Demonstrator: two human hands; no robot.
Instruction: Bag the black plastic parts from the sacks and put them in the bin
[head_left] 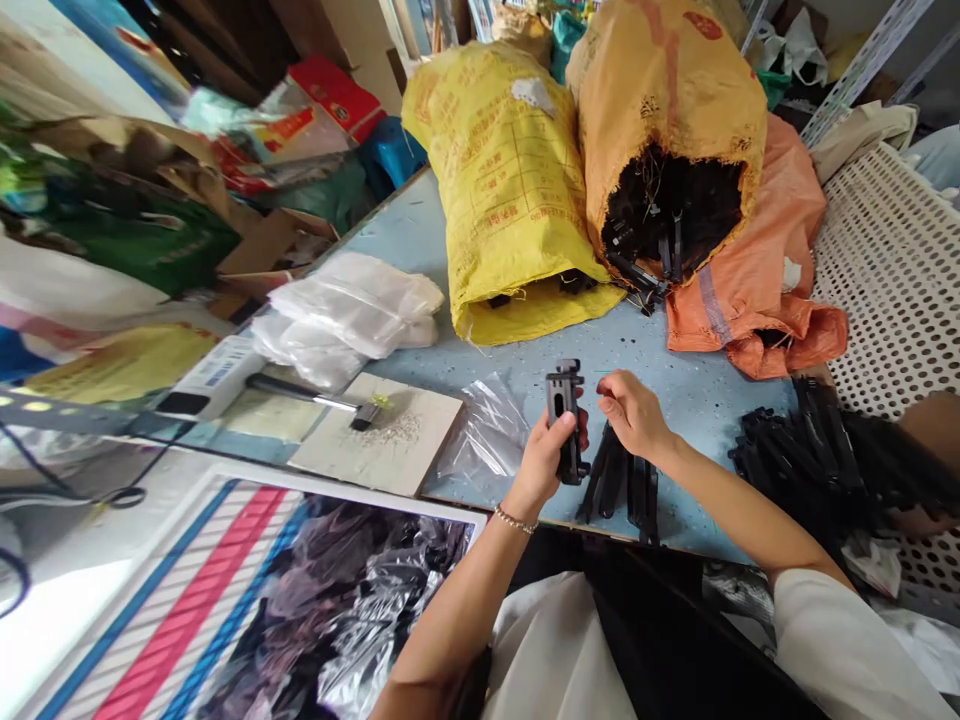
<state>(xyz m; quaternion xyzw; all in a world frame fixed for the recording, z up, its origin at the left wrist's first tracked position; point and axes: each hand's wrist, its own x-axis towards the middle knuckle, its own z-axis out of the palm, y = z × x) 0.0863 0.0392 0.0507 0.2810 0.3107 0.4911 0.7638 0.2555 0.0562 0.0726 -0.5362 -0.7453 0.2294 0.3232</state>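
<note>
Soft, fairly bright light covers the middle of the view, leaving the blue-grey counter (409,230) evenly lit and the yellow sack (510,200) vivid. The floor (67,590) at lower left is the brightest patch, burnt out almost to white. Glare breaks into hard streaks on the silvery plastic (375,620) and glints off the clear bag (487,430). Deep shadow fills the mouth of the orange-yellow sack (675,60), and the black pile (817,450) loses much detail. The left hand (546,455), the right hand (636,412) and the black part (556,385) look reasonably sharp. Wide-angle stretching warps the edges; the green bag (135,240) smears into blur.
</note>
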